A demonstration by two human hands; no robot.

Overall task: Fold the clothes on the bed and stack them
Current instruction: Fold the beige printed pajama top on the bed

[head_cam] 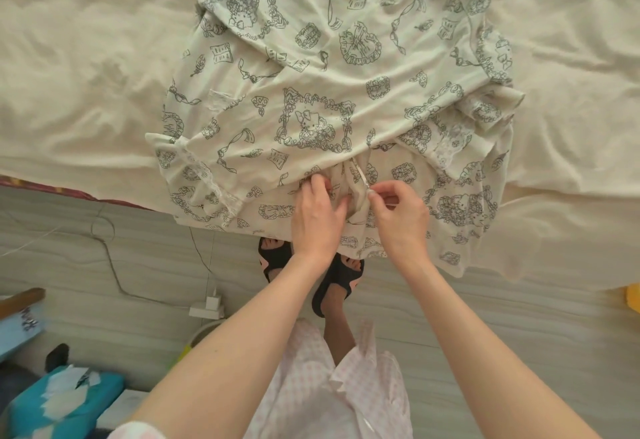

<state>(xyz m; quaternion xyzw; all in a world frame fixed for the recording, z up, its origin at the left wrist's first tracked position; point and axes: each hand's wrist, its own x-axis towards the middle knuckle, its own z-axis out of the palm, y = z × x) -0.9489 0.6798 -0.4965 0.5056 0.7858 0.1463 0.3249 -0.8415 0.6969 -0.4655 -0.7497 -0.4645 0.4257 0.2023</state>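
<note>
cream printed dress [322,68] spread on the bed [86,58], zip being fastened before folding.
left hand [317,212] pinches the cloth, right hand [398,212] pinches the zip pull [370,193]; next, draw it closed.

You're looking down at a cream bed sheet [86,68], rumpled and creased, filling the upper frame under soft, even light. A strip of red patterned fabric [45,186] peeks from under its near-left edge. Below runs pale, wood-grain floor [502,328]. A thin cable [110,258] snakes across it to a white power strip [206,307] with a plug in it. At lower left you've got a teal box [65,400] scattered with white scraps, and a wooden edge [20,300] above it.
</note>
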